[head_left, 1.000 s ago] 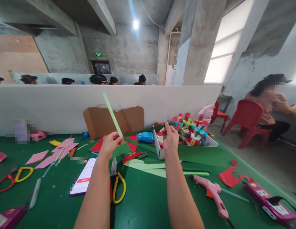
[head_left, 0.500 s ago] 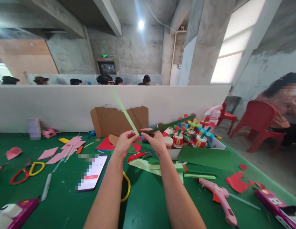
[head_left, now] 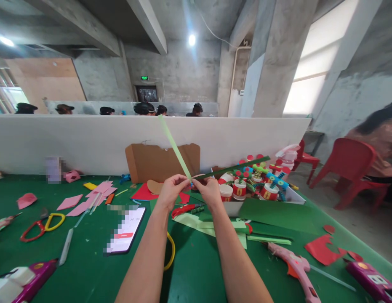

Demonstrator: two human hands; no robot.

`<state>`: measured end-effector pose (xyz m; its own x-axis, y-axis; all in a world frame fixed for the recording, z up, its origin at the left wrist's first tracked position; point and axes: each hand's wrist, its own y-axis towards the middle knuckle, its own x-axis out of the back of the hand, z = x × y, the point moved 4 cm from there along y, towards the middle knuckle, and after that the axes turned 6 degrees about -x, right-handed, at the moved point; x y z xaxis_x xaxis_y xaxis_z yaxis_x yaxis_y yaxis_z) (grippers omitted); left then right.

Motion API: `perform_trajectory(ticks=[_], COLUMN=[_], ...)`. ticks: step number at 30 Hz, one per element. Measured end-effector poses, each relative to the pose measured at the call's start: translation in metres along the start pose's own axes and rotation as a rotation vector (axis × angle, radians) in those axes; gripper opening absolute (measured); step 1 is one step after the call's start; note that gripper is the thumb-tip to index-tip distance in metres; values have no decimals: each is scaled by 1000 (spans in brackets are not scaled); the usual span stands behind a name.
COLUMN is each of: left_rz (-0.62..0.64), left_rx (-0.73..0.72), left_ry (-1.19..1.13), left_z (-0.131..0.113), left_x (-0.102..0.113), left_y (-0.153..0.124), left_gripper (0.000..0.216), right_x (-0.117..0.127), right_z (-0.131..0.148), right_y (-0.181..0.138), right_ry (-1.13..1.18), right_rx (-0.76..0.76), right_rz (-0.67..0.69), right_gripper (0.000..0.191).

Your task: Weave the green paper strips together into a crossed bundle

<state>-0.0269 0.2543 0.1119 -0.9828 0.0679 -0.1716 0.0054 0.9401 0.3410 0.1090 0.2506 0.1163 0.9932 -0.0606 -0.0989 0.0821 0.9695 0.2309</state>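
Left hand pinches a light green strip, right hand a dark green strip, ends, finger-hidden, apparently meeting left of the box. A slackened pinch could skew their alignment

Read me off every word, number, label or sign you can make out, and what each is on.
No text reads with certainty.
Green lit sign above the door: characters too small.
Phone screen: dark digits, too blurred to quote.
Red-and-white cups: marks on the yellow labels, too small.
Concrete back wall: faint pale writing, illegible.
Right-hand purple power strip: white B-like shape; can't tell whether it's lettering.
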Motion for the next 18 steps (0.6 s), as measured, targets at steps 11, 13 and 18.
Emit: perform_trajectory(ticks=[11,13,18], left_rz=[35,64,21], left_rx=[26,28,-25], left_ry=[-64,-61,-47], left_z=[1,0,-1], left_x=[-5,-7,-8], left_y=[0,-1,0], left_gripper=[35,34,32], right_x=[-4,-3,-4], right_z=[2,4,3], right_y=[-2,-3,-3], right_ry=[28,36,37], right_rx=[-30,-31,-36], right_rz=[-18,-29,-34], right_gripper=[11,10,11])
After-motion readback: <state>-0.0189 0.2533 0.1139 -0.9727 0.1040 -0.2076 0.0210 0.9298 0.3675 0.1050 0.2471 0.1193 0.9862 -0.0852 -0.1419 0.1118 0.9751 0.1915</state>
